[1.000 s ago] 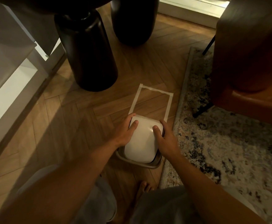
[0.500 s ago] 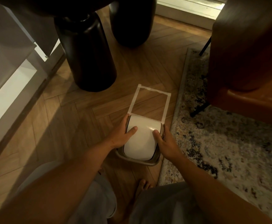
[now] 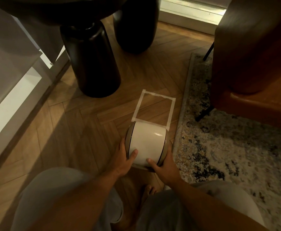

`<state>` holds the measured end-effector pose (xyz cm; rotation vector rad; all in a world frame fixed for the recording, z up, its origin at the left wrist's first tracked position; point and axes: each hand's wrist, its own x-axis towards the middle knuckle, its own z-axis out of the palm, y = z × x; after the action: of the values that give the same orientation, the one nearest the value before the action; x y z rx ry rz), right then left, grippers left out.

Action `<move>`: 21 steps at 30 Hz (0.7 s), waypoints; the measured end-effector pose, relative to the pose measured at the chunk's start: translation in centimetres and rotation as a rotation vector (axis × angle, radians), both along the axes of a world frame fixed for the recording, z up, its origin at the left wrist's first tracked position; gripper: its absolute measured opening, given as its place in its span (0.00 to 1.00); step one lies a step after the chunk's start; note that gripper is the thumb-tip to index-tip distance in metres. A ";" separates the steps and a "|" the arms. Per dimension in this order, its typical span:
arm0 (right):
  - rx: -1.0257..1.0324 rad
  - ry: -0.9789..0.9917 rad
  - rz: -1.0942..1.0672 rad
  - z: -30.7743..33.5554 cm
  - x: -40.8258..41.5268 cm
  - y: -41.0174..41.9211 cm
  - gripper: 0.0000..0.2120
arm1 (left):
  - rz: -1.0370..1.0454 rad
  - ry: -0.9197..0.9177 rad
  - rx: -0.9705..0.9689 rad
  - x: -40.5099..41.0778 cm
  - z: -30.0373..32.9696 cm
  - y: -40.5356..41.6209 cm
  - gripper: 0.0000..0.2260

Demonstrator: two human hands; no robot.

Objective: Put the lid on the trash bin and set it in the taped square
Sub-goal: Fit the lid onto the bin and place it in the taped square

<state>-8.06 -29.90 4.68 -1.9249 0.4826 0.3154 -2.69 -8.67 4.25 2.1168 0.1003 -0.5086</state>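
A small trash bin with a cream domed lid [image 3: 147, 142] and a tan rim [image 3: 129, 136] stands on the wood floor, just on the near side of the taped square [image 3: 154, 108]. The lid sits on the bin; its far edge overlaps the square's near tape line. My left hand [image 3: 124, 156] grips the bin's left side with the thumb on the lid. My right hand [image 3: 164, 165] grips the near right side, thumb on the lid as well. The bin's body is mostly hidden under the lid.
Two thick black table legs [image 3: 93, 64] [image 3: 134, 25] stand beyond the square. A patterned rug [image 3: 228, 147] borders the square on the right, with a brown leather chair [image 3: 253, 64] on it. A white cabinet [image 3: 11, 72] runs along the left. My bare foot [image 3: 149, 189] is below the bin.
Both hands slid from the far part of the lid to the bin's near sides. The bin now shows just short of the taped square, whose inside is fully in view.
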 end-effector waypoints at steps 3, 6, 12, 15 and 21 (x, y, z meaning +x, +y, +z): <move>-0.017 -0.001 0.029 -0.7 -0.8 -0.2 0.62 | 0.017 0.011 -0.009 0.1 -1.2 0.2 0.46; -0.030 -0.007 0.042 -1.1 -0.8 -0.4 0.64 | 0.050 0.025 -0.026 0.5 -1.6 -0.3 0.43; -0.053 -0.046 0.062 -2.1 0.4 -0.5 0.64 | 0.112 -0.075 0.032 0.9 -2.4 -1.0 0.39; -0.057 -0.057 0.080 -2.4 1.4 -1.1 0.64 | 0.139 -0.106 0.008 1.9 -3.4 -1.4 0.42; -0.086 -0.100 0.094 -3.5 5.0 -2.9 0.62 | 0.166 -0.200 0.027 5.7 -5.1 -2.9 0.42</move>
<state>-3.03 -32.82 1.14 -2.0399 0.3448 0.2612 2.99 -11.54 -0.83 2.1509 0.1675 -0.1969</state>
